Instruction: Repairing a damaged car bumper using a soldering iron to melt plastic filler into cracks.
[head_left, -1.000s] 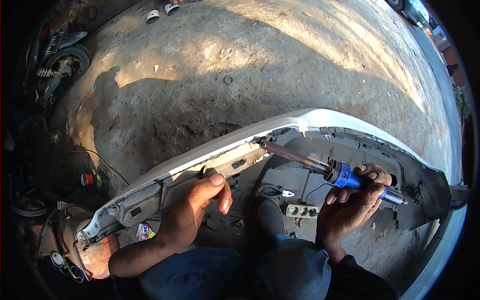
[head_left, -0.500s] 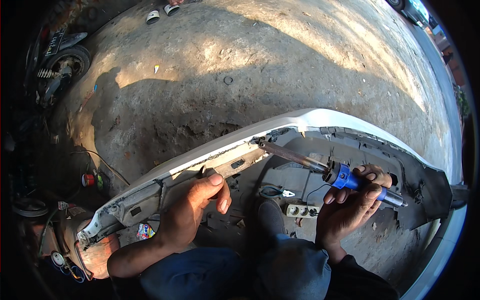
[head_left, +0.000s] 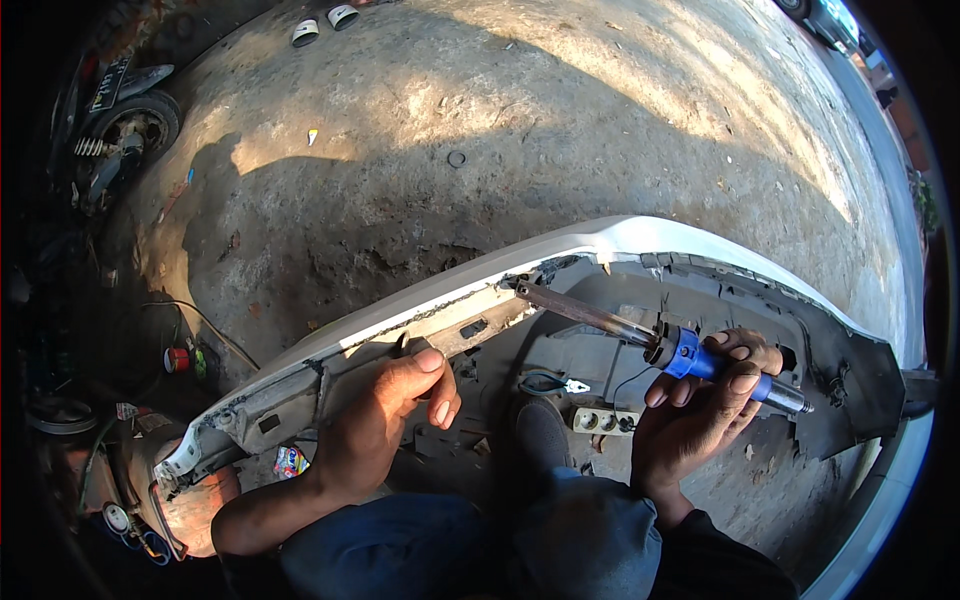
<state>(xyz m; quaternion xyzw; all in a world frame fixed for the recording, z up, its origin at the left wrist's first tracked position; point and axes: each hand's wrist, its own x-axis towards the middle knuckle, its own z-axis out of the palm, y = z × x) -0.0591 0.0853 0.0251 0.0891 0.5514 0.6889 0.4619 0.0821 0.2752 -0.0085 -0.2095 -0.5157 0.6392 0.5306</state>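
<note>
A car bumper [head_left: 640,237], white outside and dark grey inside, arches across in front of me. My right hand [head_left: 705,405] is wrapped round the blue handle of a soldering iron [head_left: 585,309]. Its long, rust-brown flat tip points up-left and meets the bumper's inner edge, at a rough dark patch near the middle. My left hand [head_left: 385,415] is at the bumper's left half, fingers curled and thumb against them. A small dark piece shows above the thumb; whether it is held I cannot make out.
Below the bumper lie pliers [head_left: 555,384] and a white power strip [head_left: 604,421] by my shoe [head_left: 541,440]. An orange tank [head_left: 200,505] with a gauge stands at left. A motorbike wheel [head_left: 135,125] is at far left. Two white cup-like things [head_left: 342,17] are at the top.
Both hands and the iron stay almost in place. At the top edge, a skin-toned shape beside the white cup-like things has drawn mostly out of view.
</note>
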